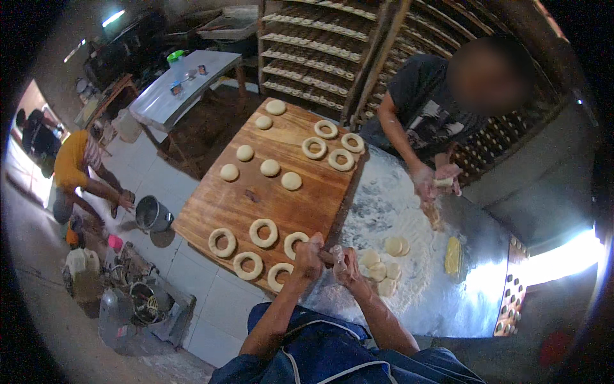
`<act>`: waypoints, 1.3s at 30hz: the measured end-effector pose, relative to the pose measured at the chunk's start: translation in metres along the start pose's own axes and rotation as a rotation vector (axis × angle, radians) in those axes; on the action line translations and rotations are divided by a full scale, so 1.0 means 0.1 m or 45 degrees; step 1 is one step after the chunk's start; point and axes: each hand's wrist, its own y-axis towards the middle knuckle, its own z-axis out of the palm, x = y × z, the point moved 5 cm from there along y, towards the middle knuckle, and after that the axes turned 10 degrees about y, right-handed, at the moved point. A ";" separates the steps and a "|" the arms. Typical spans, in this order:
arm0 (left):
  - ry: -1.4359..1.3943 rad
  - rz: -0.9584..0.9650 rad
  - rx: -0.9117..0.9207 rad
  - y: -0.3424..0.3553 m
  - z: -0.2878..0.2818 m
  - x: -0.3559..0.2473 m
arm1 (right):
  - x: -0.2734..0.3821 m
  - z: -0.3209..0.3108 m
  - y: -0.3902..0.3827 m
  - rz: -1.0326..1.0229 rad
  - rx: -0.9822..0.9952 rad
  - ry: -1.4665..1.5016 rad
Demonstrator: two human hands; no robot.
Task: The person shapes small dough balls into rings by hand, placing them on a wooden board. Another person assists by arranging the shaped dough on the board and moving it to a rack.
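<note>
Low in the middle, my left hand (308,260) is closed above the near right corner of a wooden board (256,195), beside a dough ring (295,246). My flour-dusted right hand (346,267) is closed just right of it, over the floured metal table (377,205). A short brownish piece (327,257) shows between the two hands; I cannot tell what it is. Several dough rings, such as one ring (263,233), lie on the near part of the board. Flat dough discs (384,272) lie in flour right of my right hand.
Across the table a co-worker's hands (430,182) hold dough. Round dough pieces (270,168) and more rings (326,130) sit on the board's far half. A yellow block (453,256) lies to the right. Racks of trays (313,54) stand behind; a mixer (144,304) is left.
</note>
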 end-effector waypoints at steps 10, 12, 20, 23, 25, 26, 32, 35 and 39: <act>0.973 0.401 -0.363 0.06 -1.11 -0.53 | 0.57 0.84 1.02 -0.034 0.252 0.397; -0.314 0.104 -0.510 0.08 -1.25 -0.39 | 0.72 0.97 1.22 0.173 0.315 0.572; -0.180 -0.086 -0.601 0.30 -2.16 -0.62 | 0.94 1.62 1.91 0.070 0.461 0.897; 1.211 0.219 -0.658 0.49 -2.38 -1.17 | 1.13 1.49 2.25 0.591 0.640 0.621; 1.239 0.012 -0.726 0.62 -2.34 -1.26 | 0.87 1.63 2.32 0.629 0.404 0.404; 1.252 -0.091 -0.768 0.66 -2.34 -1.27 | 0.86 1.56 2.32 0.611 0.501 0.088; 1.549 0.222 -0.352 0.76 -2.59 -0.89 | 0.73 0.73 1.51 0.572 0.210 0.069; 1.495 -0.106 -0.468 0.63 -2.79 -0.71 | 0.64 0.15 0.89 0.752 0.105 0.135; 1.666 0.205 -0.369 0.75 -2.40 -1.07 | 0.02 -0.85 -0.04 0.824 -0.300 -0.174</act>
